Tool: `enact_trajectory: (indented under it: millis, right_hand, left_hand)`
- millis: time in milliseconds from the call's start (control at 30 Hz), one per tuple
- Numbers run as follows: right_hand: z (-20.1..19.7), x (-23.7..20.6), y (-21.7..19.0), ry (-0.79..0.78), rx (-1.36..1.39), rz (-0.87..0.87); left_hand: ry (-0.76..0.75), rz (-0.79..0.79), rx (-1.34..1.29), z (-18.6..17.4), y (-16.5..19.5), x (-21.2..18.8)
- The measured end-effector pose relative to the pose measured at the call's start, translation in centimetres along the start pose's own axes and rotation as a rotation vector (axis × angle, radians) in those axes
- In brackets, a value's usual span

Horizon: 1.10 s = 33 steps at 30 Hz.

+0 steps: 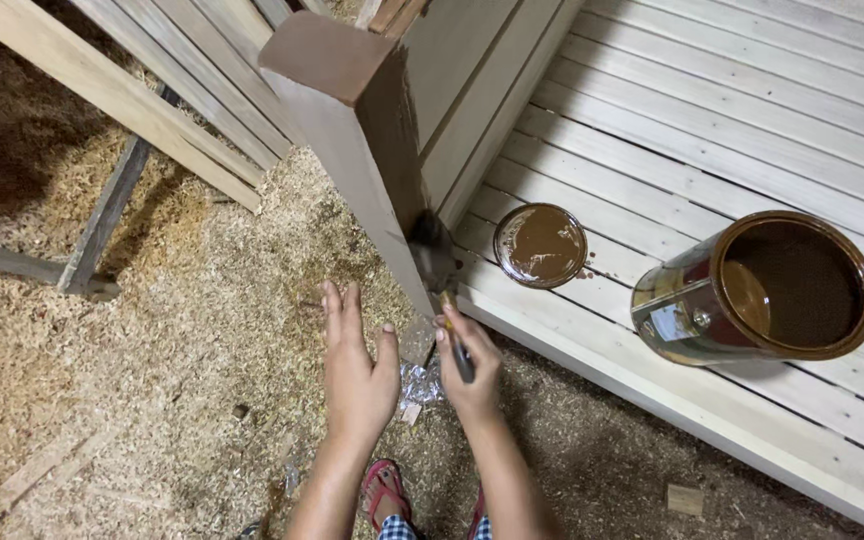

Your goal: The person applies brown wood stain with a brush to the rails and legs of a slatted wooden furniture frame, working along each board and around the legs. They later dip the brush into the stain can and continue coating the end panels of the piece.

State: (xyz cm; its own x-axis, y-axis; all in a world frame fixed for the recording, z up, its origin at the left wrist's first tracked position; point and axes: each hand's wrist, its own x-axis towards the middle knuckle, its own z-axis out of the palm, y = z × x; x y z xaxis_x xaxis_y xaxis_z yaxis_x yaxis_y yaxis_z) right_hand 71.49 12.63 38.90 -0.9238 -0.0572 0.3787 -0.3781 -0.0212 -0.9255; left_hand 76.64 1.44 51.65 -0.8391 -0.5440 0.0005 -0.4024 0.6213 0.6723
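Note:
A square wooden post (347,130), painted brown on top and on its right face, rises toward me. My right hand (467,365) grips a paintbrush (437,255) whose dark bristles press on the post's lower right face. My left hand (357,365) hovers flat with fingers apart just left of the post's base, holding nothing. An open can of brown paint (767,285) stands on a pale slatted wooden platform (712,130) at the right. Its round lid (540,245), smeared with paint, lies on the slats beside the post.
Sawdust and wood shavings (182,330) cover the floor. Slatted wooden panels (182,80) lean at the upper left. A crumpled bit of foil (420,382) lies by the post's base. A small wood block (684,499) sits at the lower right. My red sandals (385,490) show below.

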Motion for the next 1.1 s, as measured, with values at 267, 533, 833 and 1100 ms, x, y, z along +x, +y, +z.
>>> enact_trajectory:
  millis: [267, 533, 833, 1100]
  right_hand:
    - [0.5, -1.0, 1.2, 0.053, 0.014, 0.522]
    - [0.4, -0.8, 2.0, 0.058, 0.286, 0.684]
    - [-1.5, 1.3, 0.0, -0.031, 0.511, 0.905]
    - [-0.8, 2.4, 0.3, -0.041, 0.227, 1.149]
  left_hand:
    - [-0.014, -0.010, -0.035, 0.1, -0.4, -0.2]
    - [-0.038, -0.060, -0.016, 0.4, -1.3, -0.3]
    - [-0.017, -0.060, -0.058, 1.0, -1.3, -0.2]
    - [-0.056, -0.085, -0.025, 2.1, -1.3, -0.3]
